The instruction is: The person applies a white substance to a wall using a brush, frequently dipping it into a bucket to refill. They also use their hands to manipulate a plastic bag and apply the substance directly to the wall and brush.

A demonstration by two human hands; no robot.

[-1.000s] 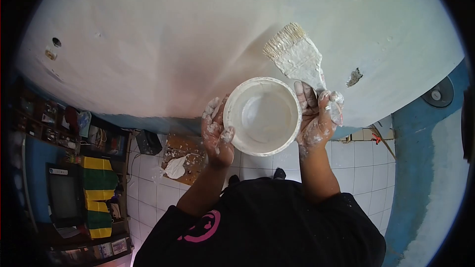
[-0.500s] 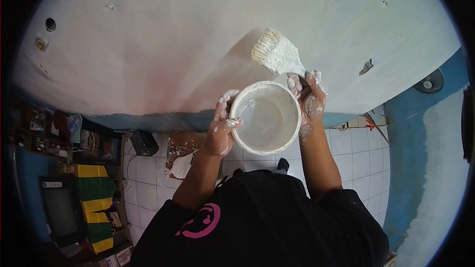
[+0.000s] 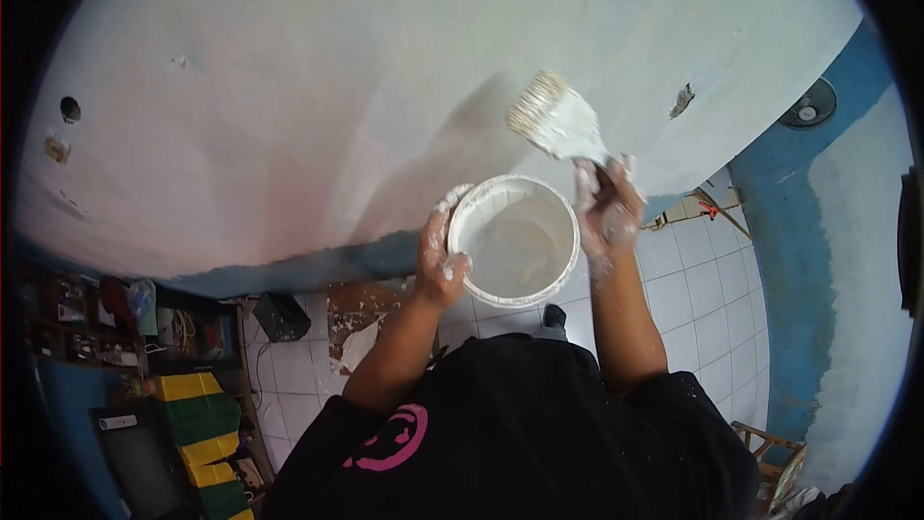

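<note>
A round white tub (image 3: 513, 241) with pale liquid at its bottom is held up at the centre. My left hand (image 3: 443, 248) grips its left rim, thumb over the edge and fingers around the outside. To the right of the tub, my right hand (image 3: 609, 207) is closed on the handle of a wide brush (image 3: 558, 117). Thick white paint coats the brush, and its bristles point up and left, in front of the wall (image 3: 385, 87). White smears cover the fingers of both hands.
A fan (image 3: 808, 112) is at the right by a blue wall. Shelves with a screen (image 3: 144, 457) and a green and yellow cloth (image 3: 204, 414) stand at the left. A stained board (image 3: 351, 303) lies on the tiled floor (image 3: 674, 300). A wooden frame (image 3: 770, 448) is at lower right.
My right hand has moved away from the tub's rim, taking the brush slightly right and down. The tub is a little lower. The whole view has turned and shifted.
</note>
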